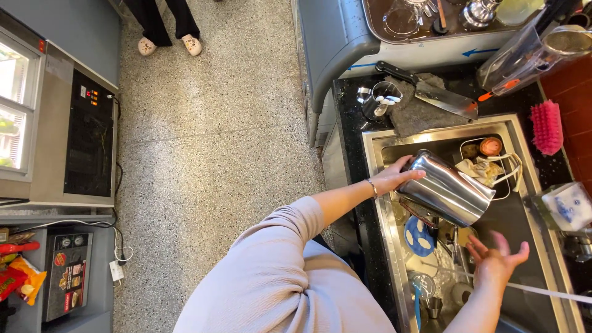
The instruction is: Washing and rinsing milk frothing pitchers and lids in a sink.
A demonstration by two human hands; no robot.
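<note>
I see the left hand (pixel 394 176) wrapped around the base end of a large steel jug (pixel 445 191), fingers curled over its side and gripping it. The jug is tipped on its side in the air above the steel sink (pixel 376 143), its mouth pointing toward the far right of the basin. My view shows the right hand (pixel 496 262) lower down over the sink, palm up and fingers spread wide, holding nothing. A thin stream of water (pixel 549 291) runs across just beside that hand.

Under the jug, inside the sink, lie a blue round lid (pixel 419 237) and some small metal cups (pixel 433 306). At the back of the basin a strainer basket (pixel 487 161) holds food scraps. On the dark worktop (pixel 345 132) behind the sink I see a cleaver (pixel 435 91) lying on a grey cloth (pixel 419 115), with a small metal cup (pixel 379 98) next to it. A pink brush (pixel 546 126) lies on the right side of the sink.
</note>
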